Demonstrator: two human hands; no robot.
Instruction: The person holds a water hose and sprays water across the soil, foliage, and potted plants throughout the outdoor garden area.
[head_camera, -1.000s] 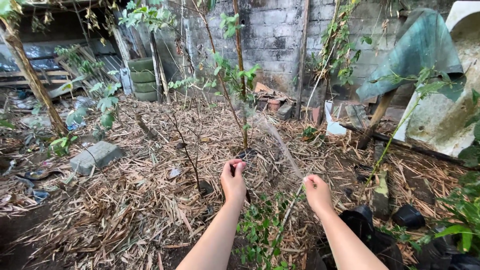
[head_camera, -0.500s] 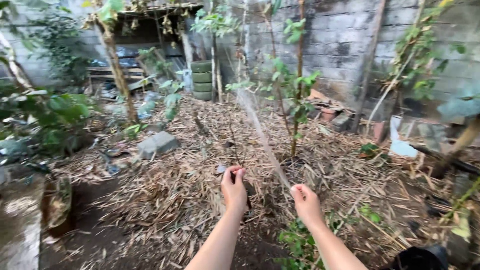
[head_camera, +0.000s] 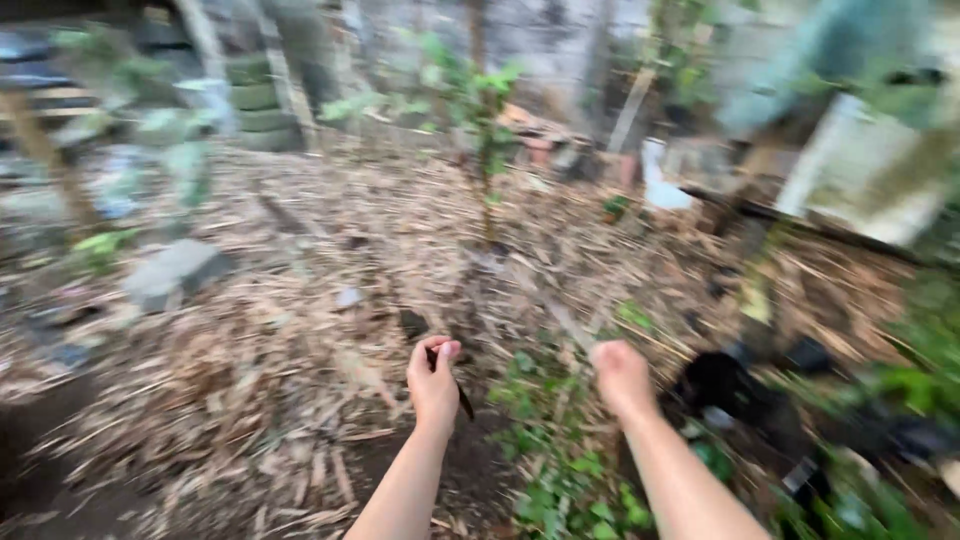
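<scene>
Head view, heavily motion-blurred: the left hand (head_camera: 433, 375) sits at about 6 o'clock in the picture, fingers curled shut with thumb and fingertips pinched at the top; a thin dark stem (head_camera: 463, 399) shows just beside it, its long axis running from the pinch down toward 5 o'clock. The right hand (head_camera: 621, 375) lies toward 4 o'clock of centre, closed into a loose fist; a pale thin stalk (head_camera: 572, 327) leads away from it toward 11 o'clock, though the blur hides whether the fist grips it. Between the forearms grows a low leafy plant (head_camera: 560, 470). The ground (head_camera: 300, 300) is strewn with dry leaf litter. A grey block (head_camera: 175, 272) lies at 9 o'clock, black pots (head_camera: 722, 385) at 3 o'clock
</scene>
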